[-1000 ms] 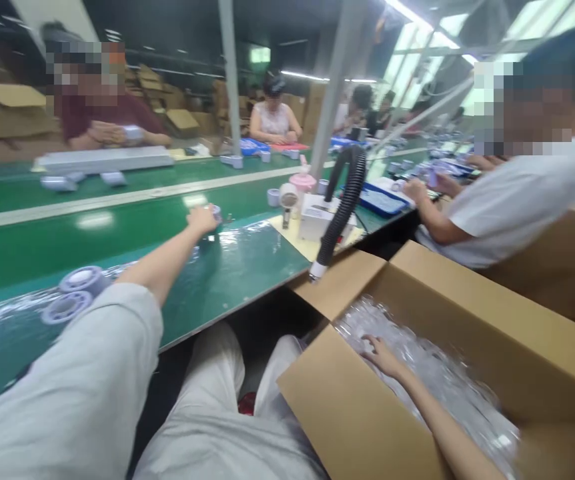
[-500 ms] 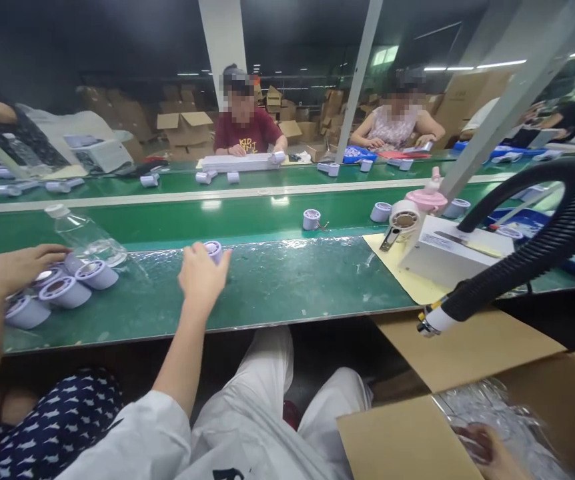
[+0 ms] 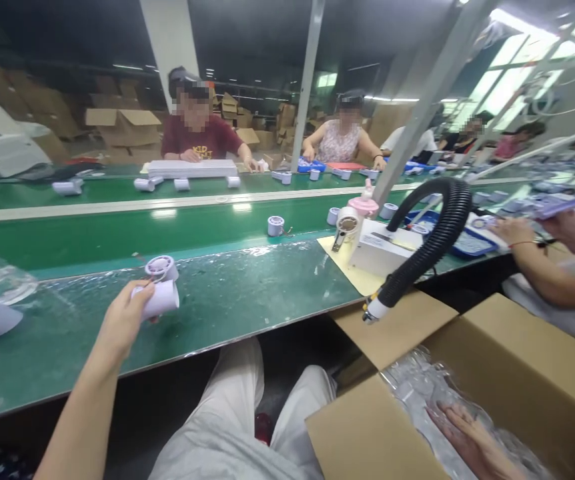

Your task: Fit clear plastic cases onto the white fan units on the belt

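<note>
Over the green table [image 3: 247, 287], my left hand [image 3: 125, 317] grips a lilac cylindrical housing [image 3: 162, 299], which is tilted on its side. Just behind it a second lilac housing [image 3: 161, 268] stands upright on the table. My right hand [image 3: 467, 433] reaches into an open cardboard box [image 3: 517, 373] at the lower right. Its fingers are extended over clear plastic pieces [image 3: 412, 387], and nothing is visibly gripped in it.
A white machine [image 3: 380, 247] with a black ribbed hose [image 3: 447, 220] stands on yellow paper at the right. Beyond lies a green conveyor [image 3: 207, 227] carrying lilac parts. Several people sit across it, another at the right. A clear bottle [image 3: 2, 277] lies at the left.
The view has turned right. My left hand has brought up a lilac housing, while another stands behind it. My right hand shows more fully in the box. The neighbour's hand at the left has left view.
</note>
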`<state>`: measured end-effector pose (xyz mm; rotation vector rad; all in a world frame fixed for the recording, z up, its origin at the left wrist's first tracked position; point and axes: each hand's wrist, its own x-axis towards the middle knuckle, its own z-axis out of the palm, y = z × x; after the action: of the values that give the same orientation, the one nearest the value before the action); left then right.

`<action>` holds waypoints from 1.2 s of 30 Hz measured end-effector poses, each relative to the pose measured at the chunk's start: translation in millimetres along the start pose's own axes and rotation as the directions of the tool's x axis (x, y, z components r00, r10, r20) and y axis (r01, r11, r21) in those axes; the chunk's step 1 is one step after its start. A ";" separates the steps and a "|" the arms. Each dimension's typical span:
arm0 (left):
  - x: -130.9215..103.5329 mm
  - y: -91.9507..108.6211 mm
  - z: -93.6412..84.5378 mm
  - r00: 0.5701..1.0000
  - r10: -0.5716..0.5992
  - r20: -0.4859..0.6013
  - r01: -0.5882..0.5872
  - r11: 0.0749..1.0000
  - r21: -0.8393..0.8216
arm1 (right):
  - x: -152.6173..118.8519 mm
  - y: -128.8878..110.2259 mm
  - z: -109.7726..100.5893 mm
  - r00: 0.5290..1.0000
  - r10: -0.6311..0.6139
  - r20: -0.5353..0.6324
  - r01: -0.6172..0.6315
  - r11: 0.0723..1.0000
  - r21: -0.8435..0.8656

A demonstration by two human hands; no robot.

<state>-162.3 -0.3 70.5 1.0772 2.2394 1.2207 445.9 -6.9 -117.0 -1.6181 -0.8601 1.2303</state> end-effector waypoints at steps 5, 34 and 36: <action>-32.2 14.2 53.1 0.854 -0.064 0.517 0.410 0.694 -0.592 | -36.2 -54.0 27.0 0.982 -0.191 0.000 0.191 0.980 0.052; -117.8 63.9 172.2 0.041 0.519 0.854 -0.500 0.750 -0.432 | -139.7 -114.3 157.9 0.698 -0.300 0.650 0.696 0.498 -0.517; -118.8 60.5 173.4 0.109 0.564 0.819 -0.454 0.761 -0.464 | -139.3 -115.5 157.6 0.745 -0.325 0.582 0.620 0.660 -0.425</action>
<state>49.2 23.3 20.0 1.9559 0.8177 0.5025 256.5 -53.7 22.5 -1.3847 -2.0318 0.9895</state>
